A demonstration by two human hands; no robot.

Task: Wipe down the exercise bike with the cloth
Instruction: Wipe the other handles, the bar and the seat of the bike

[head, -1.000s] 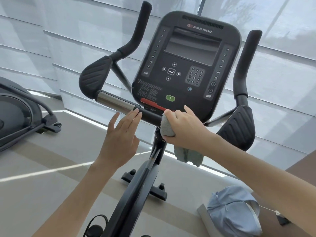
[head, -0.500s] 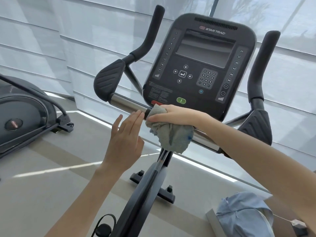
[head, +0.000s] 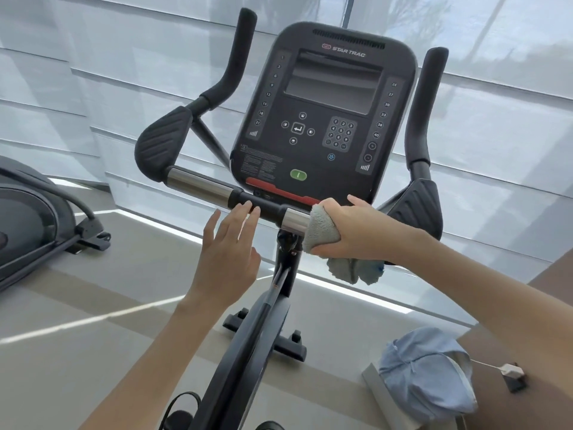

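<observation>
Rightward along the bar (head: 198, 184) the right hand (head: 359, 232) has slid, off the black middle sleeve (head: 269, 211) and onto the chrome stretch beyond it. Its fingers curl tight round the cloth (head: 322, 226), which wraps the bar there, a loose tail hanging beneath. The left hand (head: 226, 252) is flat, its fingertips touching the middle sleeve. The step in hand is wiping the bar of the bike (head: 251, 336). The next move likely calls for carrying the stroke toward the bar's right end, wrap kept snug.
</observation>
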